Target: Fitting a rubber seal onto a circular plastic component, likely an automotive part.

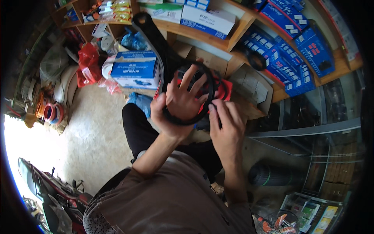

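Note:
A black part (166, 58) is held up in front of me, with a long flat arm and a large ring at its lower end. The arm's far end has a round hole. My left hand (181, 101) holds the ring, its thumb outside the rim and its other fingers spread within the ring's outline. At the ring's right edge, my right hand (227, 119) pinches the rim between thumb and bent fingers. Something red and black (222, 89) shows behind the ring, mostly hidden, and I cannot make out what it is.
Left of the part stands a blue and white box (134, 69), near a red plastic bag (88, 64). An open cardboard box (251, 87) sits to the right. Wooden shelves (239, 30) hold blue cartons (278, 58). A motorcycle (54, 199) stands behind at lower left.

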Demonstrator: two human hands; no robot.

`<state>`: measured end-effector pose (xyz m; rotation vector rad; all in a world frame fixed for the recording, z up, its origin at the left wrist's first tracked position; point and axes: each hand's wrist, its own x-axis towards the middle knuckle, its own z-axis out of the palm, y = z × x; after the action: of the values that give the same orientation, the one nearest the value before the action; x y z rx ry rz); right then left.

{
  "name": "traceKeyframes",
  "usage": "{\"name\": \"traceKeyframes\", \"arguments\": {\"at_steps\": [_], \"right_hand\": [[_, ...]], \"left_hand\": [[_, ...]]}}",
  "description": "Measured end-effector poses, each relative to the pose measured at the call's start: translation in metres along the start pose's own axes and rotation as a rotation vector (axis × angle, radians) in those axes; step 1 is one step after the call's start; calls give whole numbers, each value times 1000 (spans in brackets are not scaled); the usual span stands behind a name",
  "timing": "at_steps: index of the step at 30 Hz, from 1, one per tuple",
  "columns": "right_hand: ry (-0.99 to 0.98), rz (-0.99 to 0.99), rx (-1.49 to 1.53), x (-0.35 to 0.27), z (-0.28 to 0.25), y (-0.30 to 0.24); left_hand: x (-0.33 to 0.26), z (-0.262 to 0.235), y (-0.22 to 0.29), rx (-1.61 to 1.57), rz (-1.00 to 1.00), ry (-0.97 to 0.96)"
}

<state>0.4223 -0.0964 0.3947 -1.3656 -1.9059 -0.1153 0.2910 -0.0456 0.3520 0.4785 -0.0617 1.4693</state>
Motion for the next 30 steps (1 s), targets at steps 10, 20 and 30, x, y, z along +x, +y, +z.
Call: {"name": "traceKeyframes", "arguments": {"at_steps": [10,20,30], "right_hand": [[128,124,81,-6,21,9],[217,152,99,-15,9,7],[237,167,109,-16,6,6]], "left_hand": [[-8,-3,-9,-28,23,17],[7,10,-2,14,51,-49],[2,16,0,42,37,-13]]}}
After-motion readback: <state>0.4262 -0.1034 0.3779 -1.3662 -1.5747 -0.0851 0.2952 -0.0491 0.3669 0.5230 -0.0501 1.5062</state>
